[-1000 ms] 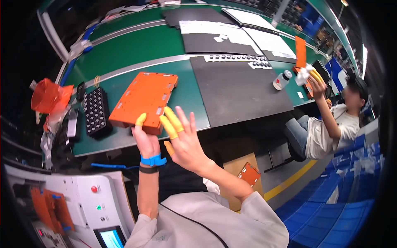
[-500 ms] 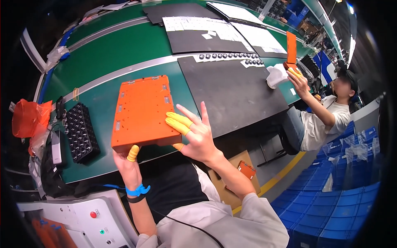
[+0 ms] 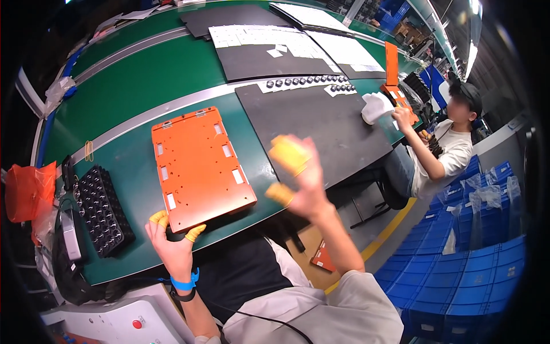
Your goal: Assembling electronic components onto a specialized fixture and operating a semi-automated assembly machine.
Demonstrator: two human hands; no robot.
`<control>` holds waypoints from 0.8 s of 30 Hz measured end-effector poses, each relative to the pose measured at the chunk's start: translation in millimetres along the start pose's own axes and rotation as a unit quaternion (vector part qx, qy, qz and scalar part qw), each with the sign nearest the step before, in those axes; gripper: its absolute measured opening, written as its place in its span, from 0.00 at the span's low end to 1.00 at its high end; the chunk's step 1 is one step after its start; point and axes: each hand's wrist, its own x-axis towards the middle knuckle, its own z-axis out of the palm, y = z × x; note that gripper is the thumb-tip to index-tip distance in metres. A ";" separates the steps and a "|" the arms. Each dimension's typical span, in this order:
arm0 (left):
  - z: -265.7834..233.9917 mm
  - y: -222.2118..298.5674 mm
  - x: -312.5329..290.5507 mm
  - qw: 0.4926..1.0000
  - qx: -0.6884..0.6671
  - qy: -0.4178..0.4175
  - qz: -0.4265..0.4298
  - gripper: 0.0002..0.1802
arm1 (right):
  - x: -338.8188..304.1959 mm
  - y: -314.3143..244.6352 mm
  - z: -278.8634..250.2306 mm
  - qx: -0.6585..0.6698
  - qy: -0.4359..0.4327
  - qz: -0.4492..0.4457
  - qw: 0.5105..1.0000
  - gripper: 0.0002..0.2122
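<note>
An orange rectangular panel (image 3: 200, 172) with a shallow rim, small holes and slots lies on the green table in front of me. My left hand (image 3: 173, 246) holds its near left corner, yellow finger cots on the left side and the thumb at the near edge. My right hand (image 3: 309, 186) is off the panel, over the near part of the black mat (image 3: 326, 132). Its fingers are apart with nothing in them, blurred by motion, and some carry yellow cots. A blue strap (image 3: 184, 282) circles my left wrist.
Left of the panel stand a black tray with round cells (image 3: 106, 209) and an orange plastic bag (image 3: 28, 192). Small black round parts (image 3: 301, 82) line the mat's far edge. A co-worker (image 3: 444, 146) sits at right with another orange case (image 3: 399, 100). Blue bins (image 3: 458, 275) fill the lower right.
The orange panel has come down flat onto the table. My right hand has let go of it and moved right. My left hand has shifted down to its near left corner.
</note>
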 end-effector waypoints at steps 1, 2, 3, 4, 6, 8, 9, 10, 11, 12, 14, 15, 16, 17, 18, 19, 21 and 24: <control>3.7 0.3 -0.1 1.000 -0.006 -0.003 0.000 0.35 | 2.6 27.2 -11.6 -0.033 0.082 0.029 0.996 0.28; 6.2 0.6 -0.5 1.000 0.016 0.010 -0.001 0.35 | 6.7 58.0 -25.5 -0.049 0.156 0.070 0.984 0.25; 7.1 0.0 -0.9 0.999 0.040 0.023 -0.002 0.34 | 18.6 81.2 -38.1 -0.017 0.253 0.145 0.956 0.24; 7.3 -1.9 -2.2 0.999 0.039 0.025 -0.004 0.34 | 23.6 123.2 -52.4 -0.103 0.303 0.165 0.933 0.25; 7.7 -6.8 -3.7 0.996 0.069 0.050 0.008 0.35 | 25.4 205.7 -86.5 -0.067 0.336 0.286 0.895 0.37; 7.8 -3.6 -3.7 0.997 0.067 0.048 0.002 0.35 | 12.8 279.4 -107.3 -0.288 0.369 0.273 0.840 0.48; 9.6 -1.3 -3.8 0.997 0.063 0.041 -0.003 0.35 | -4.9 325.5 -133.7 -0.257 0.354 0.307 0.845 0.54; 10.3 -1.2 -4.1 0.996 0.072 0.045 -0.001 0.35 | -14.9 354.8 -132.2 -0.300 0.350 0.304 0.834 0.58; 2.8 -2.1 -4.8 0.993 0.106 0.051 -0.001 0.35 | -10.0 356.3 -96.7 -0.331 0.314 0.355 0.816 0.49; 6.8 1.6 -3.1 0.994 0.100 0.042 0.005 0.35 | -33.1 401.8 -134.5 -0.335 0.316 0.345 0.818 0.49; 6.3 -2.5 -1.8 0.996 0.077 0.049 0.011 0.35 | -54.3 450.1 -177.8 -0.059 0.079 0.252 0.963 0.22; 0.6 -4.4 -2.7 0.994 0.093 0.061 0.016 0.35 | -58.8 444.9 -124.3 0.074 0.118 0.355 0.925 0.24; 4.6 -1.9 -0.3 0.996 0.076 0.053 0.019 0.35 | -66.6 451.2 -150.0 0.009 0.116 0.247 0.962 0.24; 6.2 -1.6 1.3 0.997 0.053 0.046 0.019 0.34 | -71.5 458.4 -176.0 -0.047 0.197 0.352 0.914 0.18; 7.9 -4.0 2.7 0.998 0.042 0.046 0.031 0.34 | -67.6 458.2 -181.3 -0.006 0.255 0.221 0.941 0.19; 5.3 -1.5 3.1 0.998 0.041 0.044 0.025 0.34 | -65.7 447.2 -173.4 -0.113 0.270 0.283 0.913 0.19; -0.4 -4.2 0.8 0.996 0.061 0.052 0.026 0.33 | -31.7 377.5 -119.5 -0.204 0.244 0.149 0.936 0.13; -0.3 -9.9 -2.6 0.998 0.043 0.052 0.020 0.33 | 41.1 257.8 -71.6 -0.168 0.246 0.039 0.954 0.12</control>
